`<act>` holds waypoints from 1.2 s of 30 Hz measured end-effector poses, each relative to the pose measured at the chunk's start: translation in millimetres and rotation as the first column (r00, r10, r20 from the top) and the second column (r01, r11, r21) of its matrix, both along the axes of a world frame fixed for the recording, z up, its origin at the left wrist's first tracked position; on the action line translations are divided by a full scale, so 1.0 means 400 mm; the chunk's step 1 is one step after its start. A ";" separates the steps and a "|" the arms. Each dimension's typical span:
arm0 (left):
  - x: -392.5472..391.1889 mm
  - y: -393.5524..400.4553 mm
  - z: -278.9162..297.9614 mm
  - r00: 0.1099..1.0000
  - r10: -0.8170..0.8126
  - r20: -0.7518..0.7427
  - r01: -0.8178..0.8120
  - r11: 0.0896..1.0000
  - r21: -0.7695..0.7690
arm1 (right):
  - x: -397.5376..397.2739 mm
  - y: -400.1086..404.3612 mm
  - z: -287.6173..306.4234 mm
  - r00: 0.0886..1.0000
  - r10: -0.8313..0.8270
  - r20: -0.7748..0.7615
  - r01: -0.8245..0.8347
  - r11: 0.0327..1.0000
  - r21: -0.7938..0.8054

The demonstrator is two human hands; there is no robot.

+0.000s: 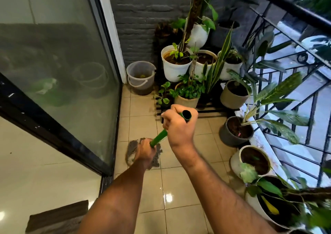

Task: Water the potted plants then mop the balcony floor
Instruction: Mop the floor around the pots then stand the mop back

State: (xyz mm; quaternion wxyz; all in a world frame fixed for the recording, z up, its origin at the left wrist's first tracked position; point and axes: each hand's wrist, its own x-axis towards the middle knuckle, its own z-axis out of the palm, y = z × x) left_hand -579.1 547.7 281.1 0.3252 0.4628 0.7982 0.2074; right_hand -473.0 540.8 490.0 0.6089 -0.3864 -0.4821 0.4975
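On balcony floor (143, 106), both hands clamped round green mop handle (158, 137). Right hand (178, 124) grips near top end, black cap just above its fingers. Left hand (145, 152) grips lower down shaft. Grey mop head (131, 153) lies on tiles directly beneath left hand. Beyond right hand: potted plants (188, 92) on black slatted rack, translucent bucket (141, 77) to their left. Glass sliding door (59, 83) left of left hand; railing (293, 83) right of right hand.
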 end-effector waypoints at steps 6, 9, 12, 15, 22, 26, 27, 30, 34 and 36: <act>0.119 -0.027 -0.007 0.996 0.089 0.014 -0.088 0.994 -0.066 | 0.139 0.076 0.015 0.997 0.013 -0.072 -0.023 0.989 -0.146; 0.230 -0.030 -0.012 0.996 0.089 -0.015 -0.090 0.991 -0.103 | 0.260 0.120 0.001 0.996 -0.004 -0.087 -0.018 0.968 -0.249; 0.373 0.000 -0.018 0.997 0.071 -0.040 -0.075 0.990 -0.118 | 0.401 0.182 -0.003 0.992 -0.035 -0.121 -0.006 0.946 -0.324; 0.523 0.051 -0.021 0.997 0.066 -0.042 -0.071 0.989 -0.126 | 0.542 0.240 -0.003 0.985 -0.073 -0.155 0.012 0.933 -0.360; 0.852 0.223 -0.031 0.996 0.085 -0.033 -0.087 0.992 -0.093 | 0.865 0.321 -0.007 0.975 -0.119 -0.188 0.059 0.952 -0.300; 1.003 0.309 -0.030 0.998 0.061 0.017 -0.060 0.997 -0.045 | 1.005 0.341 0.002 0.972 -0.161 -0.173 0.122 0.969 -0.213; 1.039 0.327 -0.028 0.998 0.044 0.043 -0.042 0.998 -0.036 | 1.035 0.343 0.006 0.972 -0.181 -0.149 0.152 0.970 -0.189; 1.137 0.363 -0.015 0.995 -0.013 0.094 0.015 1.000 -0.019 | 1.105 0.346 0.021 0.965 -0.253 -0.073 0.244 0.963 -0.112; 1.236 0.380 0.009 0.980 -0.106 0.167 0.108 0.994 -0.003 | 1.162 0.344 0.045 0.939 -0.343 0.012 0.343 0.937 -0.059; 1.286 0.370 0.019 0.971 -0.167 0.172 0.169 0.986 0.001 | 1.198 0.339 0.058 0.917 -0.396 0.043 0.398 0.916 -0.054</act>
